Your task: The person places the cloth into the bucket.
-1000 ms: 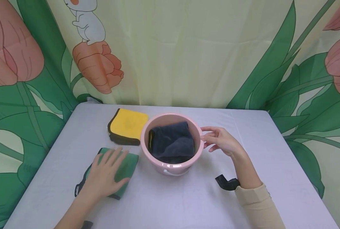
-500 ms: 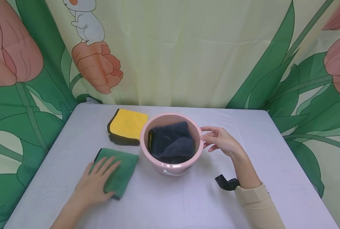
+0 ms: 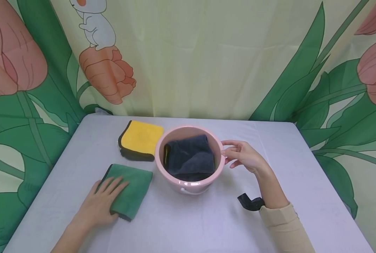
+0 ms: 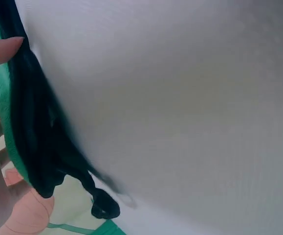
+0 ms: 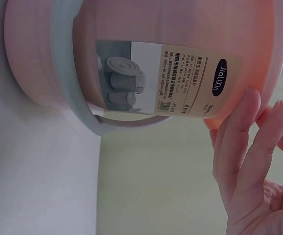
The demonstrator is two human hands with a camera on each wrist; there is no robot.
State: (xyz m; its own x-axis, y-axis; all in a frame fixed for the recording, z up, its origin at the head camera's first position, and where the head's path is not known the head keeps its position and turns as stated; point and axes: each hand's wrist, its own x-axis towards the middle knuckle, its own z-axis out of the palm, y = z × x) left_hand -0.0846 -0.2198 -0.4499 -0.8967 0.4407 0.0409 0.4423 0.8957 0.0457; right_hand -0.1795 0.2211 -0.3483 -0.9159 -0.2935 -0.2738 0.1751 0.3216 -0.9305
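Observation:
In the head view my left hand [image 3: 96, 203] lies over the left part of a folded green cleaning cloth [image 3: 133, 191], fingers spread. Its thumb [image 4: 5, 50] touches the cloth's dark edge [image 4: 31, 103], from which a dark loop [image 4: 105, 204] hangs, in the left wrist view. My right hand [image 3: 243, 155] touches the right side of a pink bucket [image 3: 178, 183] at its rim with its fingertips. The right wrist view shows those fingers [image 5: 244, 142] against the outer wall beside a printed label [image 5: 185, 81]. Inside the bucket lies a folded dark blue cloth [image 3: 191, 154].
A folded yellow cloth with dark edging [image 3: 141, 137] lies left of the bucket. The bucket's white handle [image 3: 191, 192] hangs down in front. A black strap piece [image 3: 251, 202] is at the right wrist. A printed curtain [image 3: 194, 63] stands behind the white table [image 3: 213, 225].
My left hand has moved down and left over the green cloth, from its middle to its left side, uncovering more of it. The right hand and bucket stay put.

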